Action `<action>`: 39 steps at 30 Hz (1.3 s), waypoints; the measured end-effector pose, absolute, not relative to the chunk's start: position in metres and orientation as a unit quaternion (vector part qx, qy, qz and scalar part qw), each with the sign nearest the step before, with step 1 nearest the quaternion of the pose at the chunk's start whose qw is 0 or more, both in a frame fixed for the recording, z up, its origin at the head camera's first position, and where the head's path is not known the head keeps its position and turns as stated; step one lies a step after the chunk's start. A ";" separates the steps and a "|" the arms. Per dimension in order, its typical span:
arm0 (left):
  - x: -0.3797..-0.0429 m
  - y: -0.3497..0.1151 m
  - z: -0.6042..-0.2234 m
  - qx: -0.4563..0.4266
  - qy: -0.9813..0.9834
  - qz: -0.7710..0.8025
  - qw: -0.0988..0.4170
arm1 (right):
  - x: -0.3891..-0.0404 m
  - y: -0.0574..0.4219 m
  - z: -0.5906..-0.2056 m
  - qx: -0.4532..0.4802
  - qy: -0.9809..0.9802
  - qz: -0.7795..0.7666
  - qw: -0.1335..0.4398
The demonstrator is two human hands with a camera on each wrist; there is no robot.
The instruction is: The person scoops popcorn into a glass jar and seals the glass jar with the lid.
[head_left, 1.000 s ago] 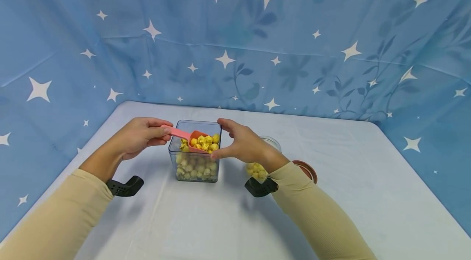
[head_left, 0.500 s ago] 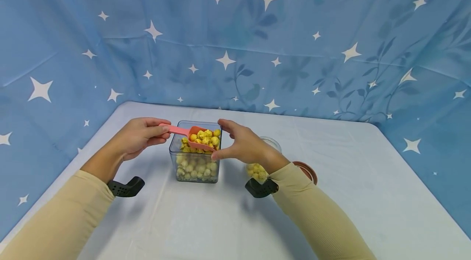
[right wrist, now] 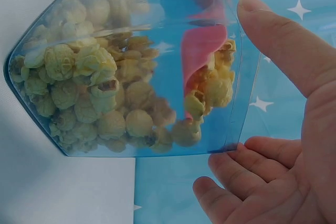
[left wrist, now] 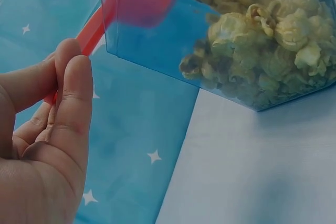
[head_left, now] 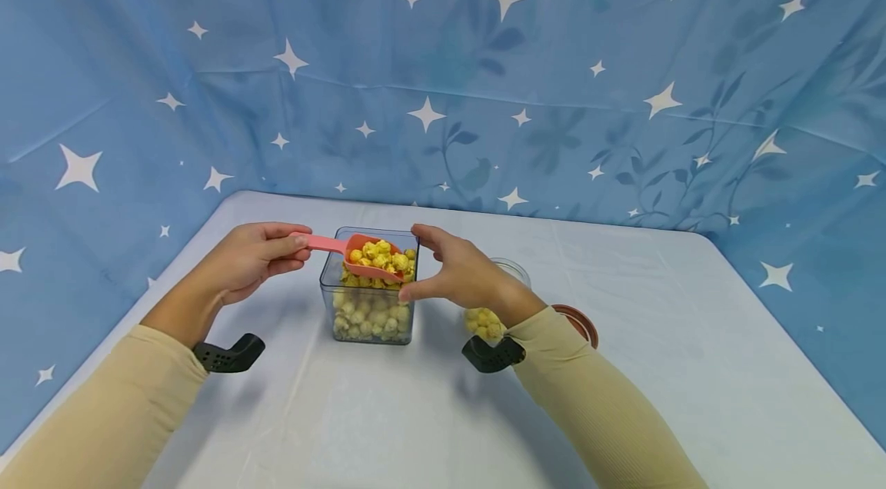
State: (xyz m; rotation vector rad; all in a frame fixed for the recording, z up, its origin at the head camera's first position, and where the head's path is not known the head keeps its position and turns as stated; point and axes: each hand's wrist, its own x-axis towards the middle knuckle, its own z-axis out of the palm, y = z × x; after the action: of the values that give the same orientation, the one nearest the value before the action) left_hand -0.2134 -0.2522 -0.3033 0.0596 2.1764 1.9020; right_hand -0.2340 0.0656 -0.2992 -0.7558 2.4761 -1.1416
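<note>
Near the centre of the head view, a coral-pink plastic scoop slants down to the right, its bowl heaped with bright yellow popcorn. The left hand pinches the end of its slim, straight handle between thumb and fingers. The bowl lies within the mouth of a clear, blue-tinted square container; whether its tip touches the heap below cannot be told. Round, knobbly pieces, paler through the wall, fill the container's lower part. The right hand grips the container's right side at the rim, thumb at the near corner, fingers at the far one. Right of centre on the white-covered surface, a glass jar holding popcorn and a reddish-brown ring-shaped object are partly hidden by the right arm.
</note>
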 end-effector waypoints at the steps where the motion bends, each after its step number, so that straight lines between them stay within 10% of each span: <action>1: -0.213 -0.253 -0.304 0.020 0.744 0.656 0.125 | -0.234 0.066 -0.299 -0.264 0.865 -0.398 0.155; 39: -0.208 -0.247 -0.301 0.064 0.720 0.676 0.146 | -0.233 0.064 -0.299 -0.260 0.867 -0.398 0.152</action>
State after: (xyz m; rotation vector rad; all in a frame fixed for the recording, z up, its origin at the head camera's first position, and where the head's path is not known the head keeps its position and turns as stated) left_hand -0.2075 -0.2474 -0.3005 0.1852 2.0722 1.9462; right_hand -0.2330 0.0643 -0.2987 -0.7463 2.4873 -1.1431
